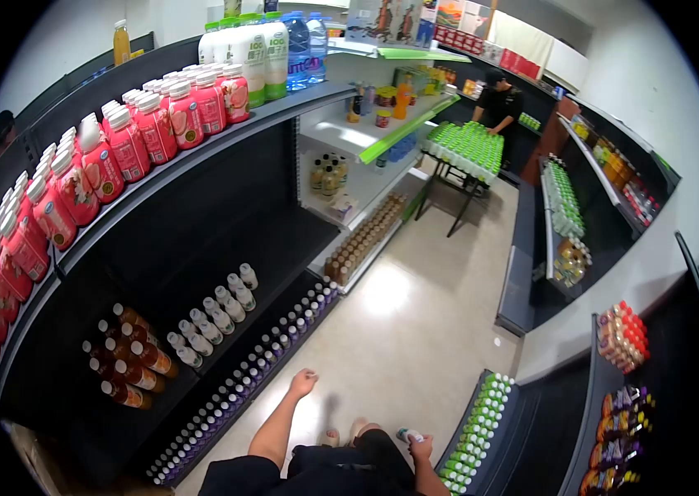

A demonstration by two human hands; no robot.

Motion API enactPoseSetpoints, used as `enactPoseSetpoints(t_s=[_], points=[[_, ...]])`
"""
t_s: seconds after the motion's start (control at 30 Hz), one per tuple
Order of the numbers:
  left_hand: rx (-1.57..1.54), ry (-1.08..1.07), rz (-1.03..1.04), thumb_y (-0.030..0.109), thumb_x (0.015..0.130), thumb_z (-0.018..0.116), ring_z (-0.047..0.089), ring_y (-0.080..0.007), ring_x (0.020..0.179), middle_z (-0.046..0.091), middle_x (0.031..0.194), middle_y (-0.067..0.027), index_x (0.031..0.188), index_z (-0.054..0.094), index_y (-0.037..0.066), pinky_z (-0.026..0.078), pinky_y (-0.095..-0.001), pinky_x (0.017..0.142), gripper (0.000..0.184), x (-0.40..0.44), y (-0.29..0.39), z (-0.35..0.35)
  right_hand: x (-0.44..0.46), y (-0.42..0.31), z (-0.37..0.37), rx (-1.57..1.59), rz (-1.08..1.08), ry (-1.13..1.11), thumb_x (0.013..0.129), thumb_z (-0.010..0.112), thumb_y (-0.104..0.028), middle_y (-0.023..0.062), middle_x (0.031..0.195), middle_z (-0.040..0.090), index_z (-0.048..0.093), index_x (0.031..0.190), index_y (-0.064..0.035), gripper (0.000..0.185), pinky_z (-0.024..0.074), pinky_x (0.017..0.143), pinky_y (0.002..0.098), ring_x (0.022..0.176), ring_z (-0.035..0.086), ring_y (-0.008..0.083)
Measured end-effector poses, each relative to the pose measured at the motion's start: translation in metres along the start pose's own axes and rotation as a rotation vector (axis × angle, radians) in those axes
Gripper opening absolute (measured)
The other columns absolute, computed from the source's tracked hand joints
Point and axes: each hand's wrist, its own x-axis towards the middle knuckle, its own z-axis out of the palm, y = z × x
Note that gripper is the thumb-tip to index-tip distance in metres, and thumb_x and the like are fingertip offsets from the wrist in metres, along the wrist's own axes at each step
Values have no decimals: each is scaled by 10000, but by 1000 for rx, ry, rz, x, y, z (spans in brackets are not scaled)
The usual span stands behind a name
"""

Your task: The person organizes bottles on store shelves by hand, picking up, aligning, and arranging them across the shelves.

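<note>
My right hand [421, 447] is closed around a small white bottle [406, 434] with a dark and green label, low in the view beside my leg. My left hand [303, 383] hangs over the floor with its fingers curled in, and nothing shows in it. Left of that hand runs a bottom shelf row of purple bottles with white caps [271, 357]. Small white bottles [215, 317] stand in rows on the shelf above, and brown drink bottles [138, 351] stand further left.
Pink bottles [151, 128] fill the upper left shelf. Green-capped bottles [478, 426] line a low shelf at right. Up the aisle, a person [500, 103] in dark clothes stands behind a folding table covered with green-capped bottles [465, 149]. Stocked wall shelves [598, 165] flank the right side.
</note>
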Motion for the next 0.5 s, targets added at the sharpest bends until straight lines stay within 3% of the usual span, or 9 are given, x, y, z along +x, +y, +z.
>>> enactPoseSetpoints(t_s=[0.13, 0.17, 0.27, 0.3, 0.37, 0.4, 0.43, 0.47, 0.5], points=[[-8, 24, 126, 349, 890, 658, 677, -295, 997, 709, 1052, -176, 1187, 647, 44, 521, -384, 886, 426, 10, 30, 17, 69, -37, 44, -248, -271, 132, 766, 821, -275, 162, 860, 654, 431, 1052, -67, 527, 543, 482, 355, 708, 666, 259], [-36, 10, 107, 353, 885, 665, 674, -290, 1008, 708, 1058, -176, 1180, 649, 42, 517, -379, 894, 430, 10, 13, 27, 77, -64, 51, -123, -163, 92, 763, 821, -285, 179, 883, 655, 445, 1061, -58, 531, 552, 489, 366, 725, 677, 283], [-391, -94, -420, 343, 917, 677, 668, -207, 887, 704, 1045, -123, 1141, 684, 49, 547, -325, 696, 370, -4, -44, 52, 115, -143, 84, 135, 39, -21, 763, 820, -305, 200, 903, 643, 466, 1071, -36, 541, 572, 470, 389, 741, 688, 325], [-581, -46, -569, 287, 923, 666, 664, -203, 830, 684, 1018, -140, 1072, 687, -4, 552, -320, 749, 327, -7, -67, 59, 136, -162, 90, 126, -16, -71, 776, 811, -294, 178, 895, 627, 451, 1067, -46, 525, 560, 463, 383, 726, 666, 291], [-1269, 226, -767, 244, 962, 580, 673, -271, 821, 670, 970, -163, 1176, 546, 0, 559, -399, 768, 326, -4, -80, 40, 174, -212, 120, 118, -124, -192, 803, 793, -271, 134, 877, 595, 421, 1057, -66, 495, 536, 449, 369, 696, 623, 222], [-1118, 493, -744, 252, 976, 493, 683, -310, 759, 676, 990, -230, 1261, 519, 23, 587, -479, 732, 366, -3, -73, 29, 215, -219, 143, 81, -244, -228, 802, 799, -262, 123, 867, 595, 424, 1050, -62, 492, 527, 440, 362, 686, 615, 209], [-772, 613, -714, 240, 951, 536, 672, -296, 703, 689, 903, -188, 1200, 560, 7, 556, -451, 612, 342, -2, -63, 18, 249, -221, 165, 48, -360, -267, 801, 804, -253, 112, 858, 595, 427, 1043, -57, 489, 519, 430, 355, 676, 607, 196], [-563, 539, -745, 249, 947, 565, 668, -276, 699, 692, 893, -166, 1157, 584, 10, 536, -430, 586, 319, 8, -67, 4, 224, -291, 156, 134, -282, -360, 803, 811, -232, 87, 842, 594, 448, 1000, -58, 448, 509, 494, 318, 678, 587, 165], [-363, 456, -768, 258, 942, 593, 665, -257, 695, 695, 883, -143, 1114, 609, 13, 516, -410, 560, 300, 22, -68, -5, 250, -309, 184, 124, -499, -357, 801, 816, -229, 82, 845, 595, 462, 987, -57, 435, 503, 542, 302, 686, 581, 156]])
